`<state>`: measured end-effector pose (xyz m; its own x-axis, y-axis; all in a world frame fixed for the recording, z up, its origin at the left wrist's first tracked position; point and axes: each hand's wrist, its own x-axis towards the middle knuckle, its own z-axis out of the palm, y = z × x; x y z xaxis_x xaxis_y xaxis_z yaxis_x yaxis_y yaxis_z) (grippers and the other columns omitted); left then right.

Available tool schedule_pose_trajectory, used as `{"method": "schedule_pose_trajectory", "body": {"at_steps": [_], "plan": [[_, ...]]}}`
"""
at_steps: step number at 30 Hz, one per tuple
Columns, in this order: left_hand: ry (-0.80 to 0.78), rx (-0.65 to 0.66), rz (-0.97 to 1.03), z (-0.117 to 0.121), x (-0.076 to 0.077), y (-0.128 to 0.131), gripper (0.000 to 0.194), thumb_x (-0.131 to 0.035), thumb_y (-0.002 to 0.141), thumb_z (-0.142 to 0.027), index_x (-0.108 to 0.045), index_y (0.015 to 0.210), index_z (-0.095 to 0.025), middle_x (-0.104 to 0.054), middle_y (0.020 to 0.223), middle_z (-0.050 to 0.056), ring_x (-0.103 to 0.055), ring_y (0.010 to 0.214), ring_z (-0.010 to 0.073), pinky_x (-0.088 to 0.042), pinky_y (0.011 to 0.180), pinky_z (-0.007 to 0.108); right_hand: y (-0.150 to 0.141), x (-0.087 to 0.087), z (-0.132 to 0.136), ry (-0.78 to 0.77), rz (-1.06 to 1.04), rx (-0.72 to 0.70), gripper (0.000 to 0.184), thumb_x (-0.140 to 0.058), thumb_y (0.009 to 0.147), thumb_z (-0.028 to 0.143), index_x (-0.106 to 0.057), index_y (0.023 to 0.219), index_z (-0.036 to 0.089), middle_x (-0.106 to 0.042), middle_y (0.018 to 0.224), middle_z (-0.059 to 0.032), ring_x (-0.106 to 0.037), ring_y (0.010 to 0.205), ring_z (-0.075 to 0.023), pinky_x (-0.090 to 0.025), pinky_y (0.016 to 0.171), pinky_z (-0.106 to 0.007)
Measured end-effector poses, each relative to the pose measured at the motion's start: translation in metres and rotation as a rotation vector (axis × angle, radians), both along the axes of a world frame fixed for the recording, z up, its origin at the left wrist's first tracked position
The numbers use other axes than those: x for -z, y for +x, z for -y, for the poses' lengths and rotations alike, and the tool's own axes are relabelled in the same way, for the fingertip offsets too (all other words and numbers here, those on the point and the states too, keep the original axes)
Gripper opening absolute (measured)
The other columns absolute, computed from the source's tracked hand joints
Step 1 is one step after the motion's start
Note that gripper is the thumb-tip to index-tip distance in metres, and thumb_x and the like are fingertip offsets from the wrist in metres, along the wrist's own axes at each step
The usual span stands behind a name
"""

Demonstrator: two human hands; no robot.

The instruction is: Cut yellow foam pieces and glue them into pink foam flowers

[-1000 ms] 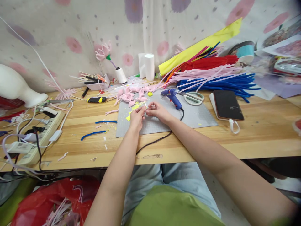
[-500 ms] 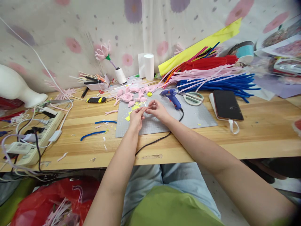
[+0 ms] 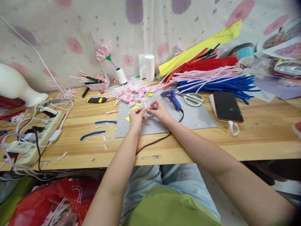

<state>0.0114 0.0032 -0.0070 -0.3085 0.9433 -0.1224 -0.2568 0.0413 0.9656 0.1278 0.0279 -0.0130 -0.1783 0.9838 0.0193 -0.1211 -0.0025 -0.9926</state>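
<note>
Over a grey cutting mat (image 3: 197,117), my left hand (image 3: 137,117) and my right hand (image 3: 158,110) meet with fingertips pinched together. A small pale piece shows at their tips, too small to name. Pink fuzzy petal shapes (image 3: 128,97) lie just beyond the hands, with yellow paper scraps (image 3: 135,108) beside my left fingers. To the right of my right hand a blue glue gun (image 3: 172,99) rests on the mat, its black cord running under my right forearm. Scissors with pale handles (image 3: 194,99) lie beside it.
Bundles of blue (image 3: 218,86), pink and red pipe cleaners are piled at the back right. A black power bank (image 3: 228,106) lies on the right. At left are a yellow-black utility knife (image 3: 96,99) and a power strip (image 3: 44,138) with tangled cables. A red bag (image 3: 30,201) hangs below.
The hands stay in nearly the same spot, and the left fingers shift slightly against the right ones. The camera view has moved a little. Nothing else visibly differs.
</note>
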Motion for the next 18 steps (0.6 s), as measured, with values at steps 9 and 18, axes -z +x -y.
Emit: {"method": "schedule_pose_trajectory", "body": {"at_steps": [9, 18], "plan": [[-0.015, -0.025, -0.013, -0.0011, 0.0011, 0.0014, 0.013, -0.073, 0.062, -0.022, -0.067, 0.068, -0.012, -0.056, 0.059, -0.002, -0.045, 0.047, 0.0042, -0.041, 0.038, 0.016, 0.0001, 0.0039, -0.0018, 0.055, 0.042, 0.043, 0.035, -0.07, 0.059, 0.027, -0.042, 0.079, 0.022, -0.062, 0.064, 0.0049, -0.061, 0.064, -0.0126, -0.051, 0.067, -0.031], [-0.034, -0.024, 0.024, -0.0025, 0.0028, -0.0013, 0.015, -0.074, 0.06, -0.022, -0.067, 0.068, -0.012, -0.056, 0.057, -0.002, -0.048, 0.05, 0.0056, -0.04, 0.038, 0.015, -0.0041, 0.0048, -0.0001, 0.114, 0.156, 0.09, 0.034, -0.069, 0.059, 0.028, -0.044, 0.081, 0.022, -0.063, 0.07, 0.0031, -0.06, 0.069, -0.0137, -0.049, 0.074, -0.035]]}}
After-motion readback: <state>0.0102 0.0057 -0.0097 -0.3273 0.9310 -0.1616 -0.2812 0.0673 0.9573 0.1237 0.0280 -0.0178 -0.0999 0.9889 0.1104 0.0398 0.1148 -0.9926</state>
